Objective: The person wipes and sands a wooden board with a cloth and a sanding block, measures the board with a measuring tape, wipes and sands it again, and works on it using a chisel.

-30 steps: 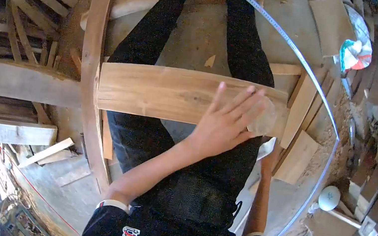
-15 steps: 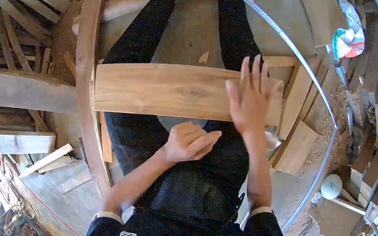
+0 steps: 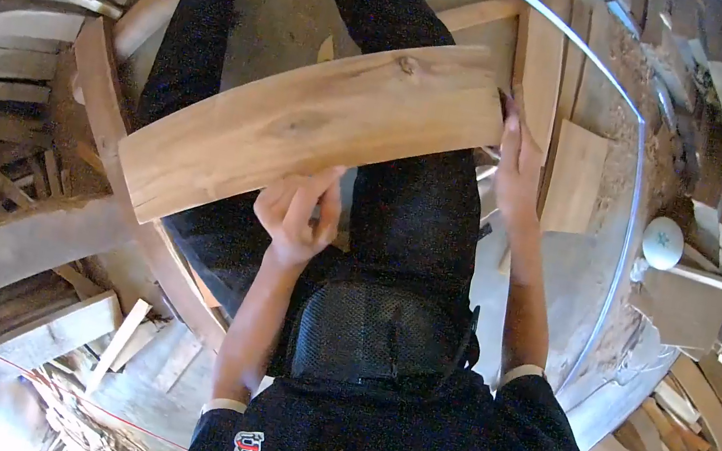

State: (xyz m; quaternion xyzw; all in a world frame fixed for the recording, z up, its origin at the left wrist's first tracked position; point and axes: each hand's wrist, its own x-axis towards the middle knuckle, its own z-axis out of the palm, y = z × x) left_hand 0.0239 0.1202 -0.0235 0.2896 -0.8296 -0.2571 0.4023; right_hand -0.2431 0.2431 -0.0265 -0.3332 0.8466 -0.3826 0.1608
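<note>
While one plank (image 3: 312, 120), brown with dark knots, slants across above the legs (image 3: 419, 226), its right end farther out than its left, the right hand (image 3: 515, 171) grips that right end with bent fingers. Left hand (image 3: 297, 214): fingers half curled at the plank's near edge, fingertips partly hidden; whether it grips, cannot tell. Beam (image 3: 102, 78): one, passing beneath the plank's left end. Board (image 3: 574, 178): one, flat on the floor (image 3: 545, 277), right of the right hand. Tape measure (image 3: 629, 224): extended, bent, toward the floor's right edge. Timber (image 3: 1, 46): several lengths, along the floor's left edge.
</note>
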